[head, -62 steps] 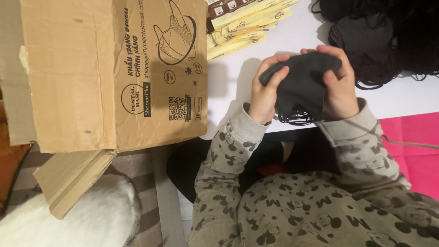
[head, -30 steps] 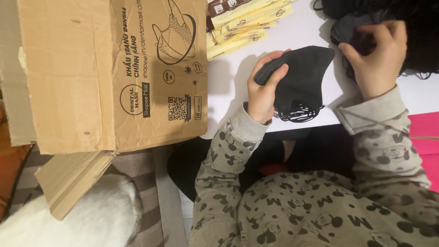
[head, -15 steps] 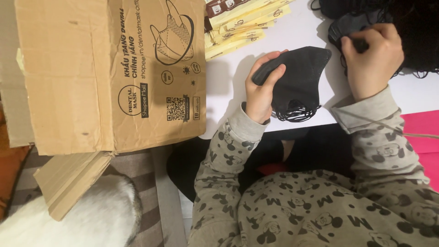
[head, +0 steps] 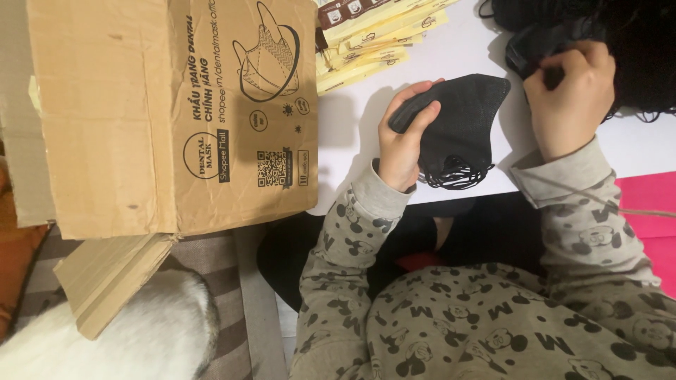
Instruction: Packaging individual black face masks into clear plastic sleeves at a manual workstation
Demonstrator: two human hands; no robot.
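My left hand (head: pixel 403 137) grips a stack of folded black face masks (head: pixel 458 130) by its left edge, with the ear loops dangling over the white table (head: pixel 352 134). My right hand (head: pixel 567 95) is further right and up, fingers pinched on a single black mask (head: pixel 539 49) at the edge of a loose pile of black masks (head: pixel 598 28). Both arms wear grey patterned sleeves.
A large cardboard box (head: pixel 176 112) stands at the left of the table, one flap hanging down. Yellow-and-brown flat packets (head: pixel 373 35) are fanned out behind the box. A pink sheet (head: pixel 648 204) lies at the right. White fur (head: pixel 120 338) shows at the bottom left.
My right hand let go of the stack and reached up right to the loose pile, where it now pinches one mask. My left hand kept holding the stack in place.
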